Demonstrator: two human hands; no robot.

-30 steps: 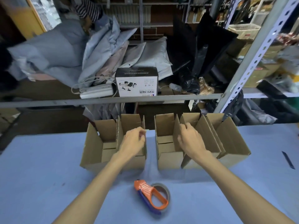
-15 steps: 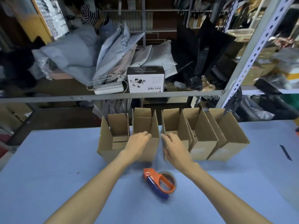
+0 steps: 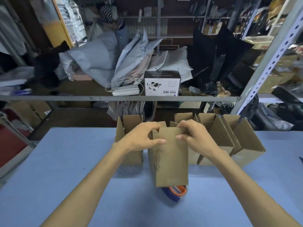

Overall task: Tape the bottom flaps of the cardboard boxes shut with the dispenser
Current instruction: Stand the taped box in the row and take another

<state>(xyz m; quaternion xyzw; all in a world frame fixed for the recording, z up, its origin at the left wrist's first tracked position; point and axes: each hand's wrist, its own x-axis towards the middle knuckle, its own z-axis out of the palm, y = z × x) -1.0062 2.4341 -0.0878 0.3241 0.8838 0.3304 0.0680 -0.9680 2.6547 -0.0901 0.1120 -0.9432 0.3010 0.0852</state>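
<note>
While both hands are clamping its top edge, the plain brown cardboard box [image 3: 171, 161] is being held upright, just in front of the row of open brown cartons [image 3: 232, 140]. The left hand [image 3: 141, 138] and right hand [image 3: 196, 140] are pinching the rim, thumbs on the near face. The box's lower edge is partly hiding the orange-and-blue tape dispenser [image 3: 176, 192]. The blue table [image 3: 65, 161] is spreading wide on either side.
</note>
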